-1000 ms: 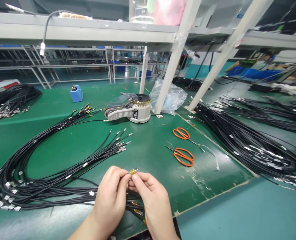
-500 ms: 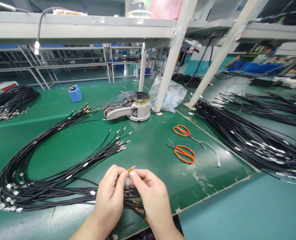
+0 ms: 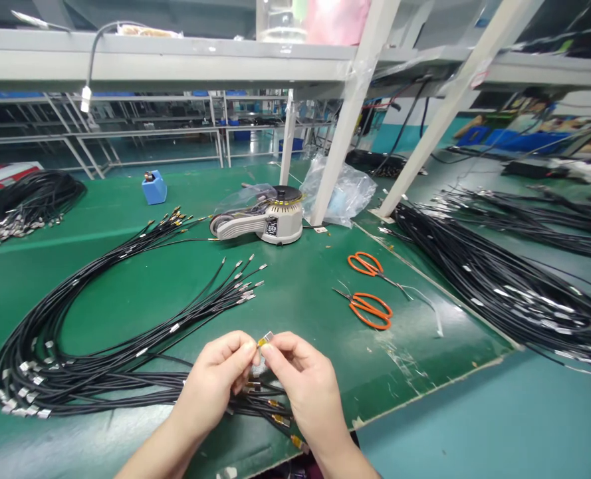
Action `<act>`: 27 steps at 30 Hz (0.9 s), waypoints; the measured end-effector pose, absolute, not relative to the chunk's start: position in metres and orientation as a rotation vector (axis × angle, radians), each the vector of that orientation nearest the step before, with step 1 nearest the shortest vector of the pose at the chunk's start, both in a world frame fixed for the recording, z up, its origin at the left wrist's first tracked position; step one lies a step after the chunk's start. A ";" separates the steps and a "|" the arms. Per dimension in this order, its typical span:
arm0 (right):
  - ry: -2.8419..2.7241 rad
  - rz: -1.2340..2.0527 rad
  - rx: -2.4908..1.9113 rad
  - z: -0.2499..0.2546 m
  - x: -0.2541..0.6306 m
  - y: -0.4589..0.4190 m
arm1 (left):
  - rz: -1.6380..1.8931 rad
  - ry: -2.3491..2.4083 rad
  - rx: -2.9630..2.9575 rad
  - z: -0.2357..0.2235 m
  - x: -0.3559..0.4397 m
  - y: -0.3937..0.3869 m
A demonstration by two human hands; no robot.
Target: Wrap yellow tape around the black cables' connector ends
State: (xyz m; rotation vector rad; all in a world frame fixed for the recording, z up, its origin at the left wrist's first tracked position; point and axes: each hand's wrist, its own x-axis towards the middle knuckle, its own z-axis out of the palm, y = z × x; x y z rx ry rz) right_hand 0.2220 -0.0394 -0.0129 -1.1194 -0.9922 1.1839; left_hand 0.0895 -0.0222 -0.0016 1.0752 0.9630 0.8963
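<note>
Between my two hands, a small metal cable connector (image 3: 266, 338) with a yellow band of tape points up and to the right. My right hand (image 3: 309, 382) pinches it with thumb and fingertips. The left hand (image 3: 218, 374) is closed beside it, thumb pressed to the forefinger at the connector's rear end; what exactly sits in that pinch is partly hidden. Below lie more black cables with yellow-taped metal ends (image 3: 281, 420), partly covered by my hands. The looped black cable bundle (image 3: 70, 293) stretches left over the green mat, its bare metal ends (image 3: 245, 291) ahead of my hands.
Two orange-handled scissors (image 3: 369, 311) lie to the right. A round tape dispenser (image 3: 280, 226) stands ahead, near a clear plastic bag (image 3: 348, 193) and a white post (image 3: 345, 120). A blue holder (image 3: 154, 189) is at back left. More cables (image 3: 494, 273) cover the right bench.
The connector has turned a little, showing more of its metal face and yellow tape. My left hand has tilted and its fingers have shifted at the connector. The view has moved slightly.
</note>
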 end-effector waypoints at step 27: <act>-1.378 1.288 -0.960 -0.010 0.272 -0.023 | 0.610 1.078 1.583 0.017 0.093 -0.026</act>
